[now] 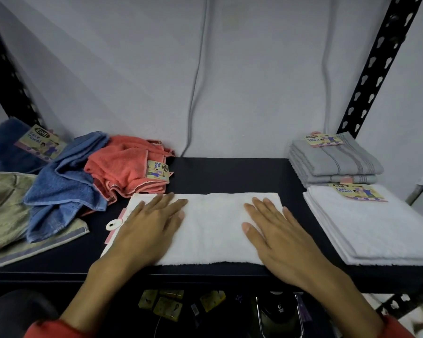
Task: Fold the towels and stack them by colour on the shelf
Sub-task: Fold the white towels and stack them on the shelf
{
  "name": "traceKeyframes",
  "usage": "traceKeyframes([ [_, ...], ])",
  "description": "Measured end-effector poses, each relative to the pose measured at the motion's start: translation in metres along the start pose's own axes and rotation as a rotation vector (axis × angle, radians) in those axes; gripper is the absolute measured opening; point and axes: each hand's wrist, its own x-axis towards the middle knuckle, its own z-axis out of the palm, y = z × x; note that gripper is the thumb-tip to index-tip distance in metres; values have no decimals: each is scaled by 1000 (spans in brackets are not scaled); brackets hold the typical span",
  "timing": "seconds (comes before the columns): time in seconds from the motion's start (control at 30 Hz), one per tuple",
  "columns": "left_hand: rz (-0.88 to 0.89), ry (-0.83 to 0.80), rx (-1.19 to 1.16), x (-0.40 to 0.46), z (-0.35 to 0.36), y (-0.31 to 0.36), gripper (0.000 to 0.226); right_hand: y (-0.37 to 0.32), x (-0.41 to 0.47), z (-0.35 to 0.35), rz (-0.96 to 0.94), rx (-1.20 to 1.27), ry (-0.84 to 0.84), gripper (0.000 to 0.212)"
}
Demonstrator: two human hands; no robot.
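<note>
My left hand and right hand press flat, fingers straight, on the half-folded white terry towel — its long axis runs left-right, the folded white towel stack nearer my right.

Head-worn view, down onto shelf

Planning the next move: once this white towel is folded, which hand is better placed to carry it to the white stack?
Right hand, probably. It presses the white towel at the end nearest the white stack; the left hand lies at the far end.
</note>
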Motion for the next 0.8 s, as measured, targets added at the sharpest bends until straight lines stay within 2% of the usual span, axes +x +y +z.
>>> traceKeyframes([
  [0.07, -40, -74, 45, 1, 0, -4, 52, -1, -8, -1, 20, -44, -44, 65],
  [0.2, -48, -103, 77, -2, -6, 1, 53, -5, -17, -2, 36, -85, -106, 64],
  [0.3, -49, -73, 158, 4, -13, 10, 51, 0, -14, -8, 37, -76, -66, 67],
  [0.4, 66, -43, 107, 10, -10, 32, 49, -1, -7, -10, 9, -55, 21, 78],
  [0.5, 189, -195, 28, 9, 8, 62, 56, 3, 4, -6, 16, -5, -37, 65],
  [0.57, 173, -235, 75, 13, 19, 69, 61, 12, 12, -6, 48, -11, -79, 62],
  [0.8, 61, -163, 115, 16, 6, 33, 66, 21, 17, -5, 68, -42, -61, 60],
])
